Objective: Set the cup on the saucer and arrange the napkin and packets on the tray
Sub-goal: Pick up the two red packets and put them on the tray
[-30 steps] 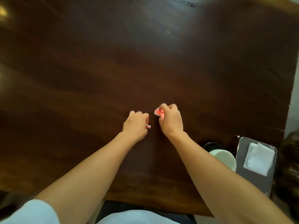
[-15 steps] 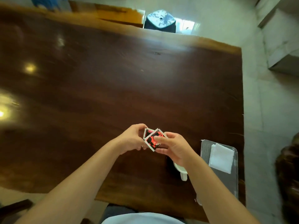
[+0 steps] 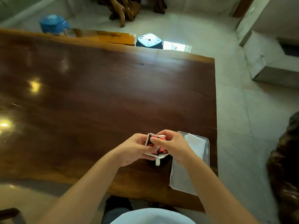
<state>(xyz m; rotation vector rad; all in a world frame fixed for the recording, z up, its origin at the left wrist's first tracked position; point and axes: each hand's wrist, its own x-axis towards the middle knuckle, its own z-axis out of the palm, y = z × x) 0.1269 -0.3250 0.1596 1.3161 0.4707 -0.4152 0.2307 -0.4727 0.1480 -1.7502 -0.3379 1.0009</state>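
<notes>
Packets (image 3: 155, 145) are gripped between left hand (image 3: 135, 149) and right hand (image 3: 172, 144), just above the cup (image 3: 159, 159). The napkin (image 3: 196, 145) is laid on the tray (image 3: 182, 178), right of the cup.

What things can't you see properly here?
- Cup: head view, mostly hidden beneath both hands and the packets; only its handle shows.
- Saucer: just a dark sliver near the cup.
- Packet print: too small, and covered by the right hand's fingers.
- Napkin on the tray: the right wrist hides one edge.
</notes>
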